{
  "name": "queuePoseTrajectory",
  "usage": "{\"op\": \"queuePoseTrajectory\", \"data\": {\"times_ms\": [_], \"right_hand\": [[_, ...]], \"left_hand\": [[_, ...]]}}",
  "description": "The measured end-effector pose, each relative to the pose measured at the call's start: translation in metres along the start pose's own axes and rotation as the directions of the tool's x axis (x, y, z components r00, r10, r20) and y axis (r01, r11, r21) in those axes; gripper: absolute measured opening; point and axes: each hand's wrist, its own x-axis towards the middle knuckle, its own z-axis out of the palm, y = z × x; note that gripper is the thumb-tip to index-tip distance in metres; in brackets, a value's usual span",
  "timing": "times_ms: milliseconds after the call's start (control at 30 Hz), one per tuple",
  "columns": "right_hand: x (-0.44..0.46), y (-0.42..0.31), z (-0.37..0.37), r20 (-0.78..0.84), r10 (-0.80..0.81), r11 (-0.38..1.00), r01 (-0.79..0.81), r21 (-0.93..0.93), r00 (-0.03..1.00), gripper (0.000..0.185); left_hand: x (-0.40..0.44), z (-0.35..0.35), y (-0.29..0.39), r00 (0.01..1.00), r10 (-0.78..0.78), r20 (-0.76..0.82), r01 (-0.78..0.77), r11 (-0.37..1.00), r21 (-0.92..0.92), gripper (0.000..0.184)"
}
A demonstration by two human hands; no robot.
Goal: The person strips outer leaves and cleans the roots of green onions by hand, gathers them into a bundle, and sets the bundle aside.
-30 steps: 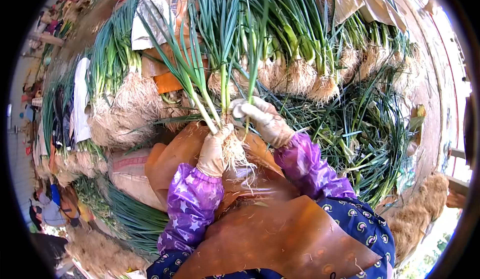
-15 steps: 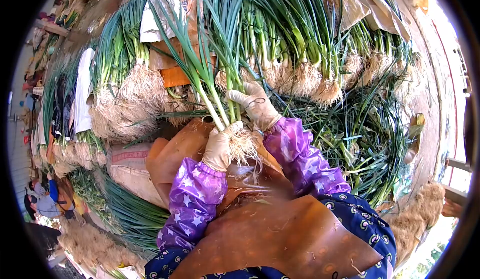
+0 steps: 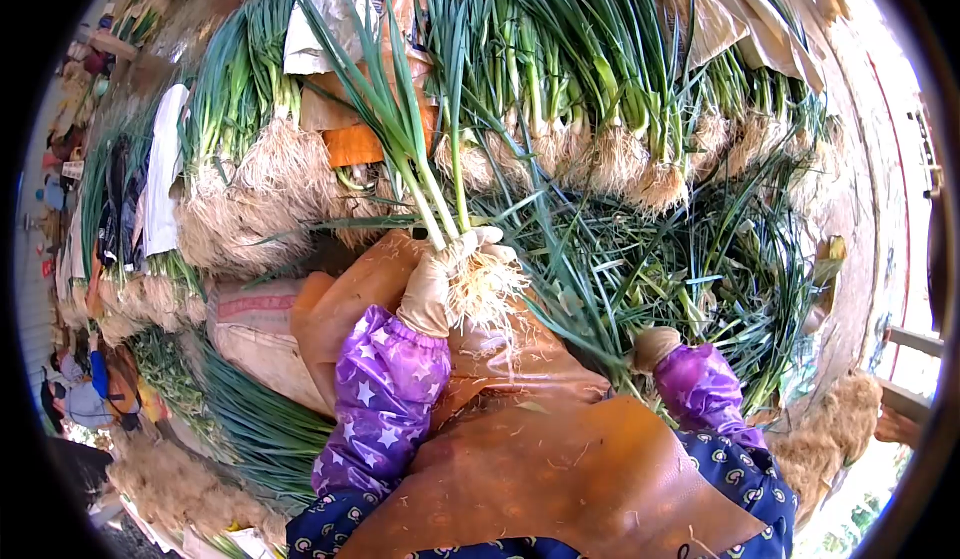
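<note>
My left hand (image 3: 432, 289), in a pale glove, is closed around the root end of a few spring onions (image 3: 425, 194). Their white stems and long green leaves point up and away, and the pale stringy roots (image 3: 487, 287) hang out beside my fingers over the apron. Low on the right, my right hand (image 3: 656, 347), also gloved, is curled at the edge of the leaf pile. Long, loose green leaves (image 3: 585, 334) run up to it and appear to be gripped; the sleeve and hand angle partly hide its fingers.
Rows of spring onion bunches (image 3: 610, 154) with root clumps lie across the far side. A heap of loose leaves (image 3: 700, 259) spreads on the right. A brown apron (image 3: 560, 469) covers my lap, a sack (image 3: 265, 334) lies left, and more onions (image 3: 255, 409) are below it.
My right hand has left the spring onions and swung down to the right, with loose leaves trailing by it. Fewer stalks stand in my left hand, which has barely moved.
</note>
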Motion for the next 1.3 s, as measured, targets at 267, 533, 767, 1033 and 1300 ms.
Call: {"op": "queuePoseTrajectory", "data": {"times_ms": [267, 533, 767, 1033, 1300], "right_hand": [[-0.011, -0.079, -0.222, -0.867, -0.133, -0.272, 0.823, 0.498, 0.480, 0.061], [0.042, -0.099, -0.263, -0.869, 0.069, -0.570, 0.734, 0.369, 0.491, 0.015], [-0.011, -0.107, -0.193, -0.954, 0.015, -0.675, 0.707, 0.211, 0.299, 0.008], [-0.044, -0.027, -0.085, -0.751, -0.298, -0.682, 0.419, 0.599, 0.590, 0.021], [-0.030, -0.115, -0.186, -0.840, -0.457, -0.582, 0.616, 0.532, 0.293, 0.047]], "left_hand": [[-0.007, 0.024, -0.015, 0.979, 0.121, -0.161, -0.051, 0.922, 0.385, 0.015], [-0.004, 0.023, -0.016, 0.957, 0.165, -0.237, -0.089, 0.950, 0.300, 0.013], [0.005, 0.011, -0.011, 0.938, 0.194, -0.286, -0.126, 0.963, 0.239, 0.019], [0.006, 0.010, -0.006, 0.914, 0.254, -0.315, -0.147, 0.934, 0.326, 0.016], [-0.012, -0.004, -0.022, 0.992, -0.054, 0.110, 0.086, 0.946, -0.314, 0.019]]}}
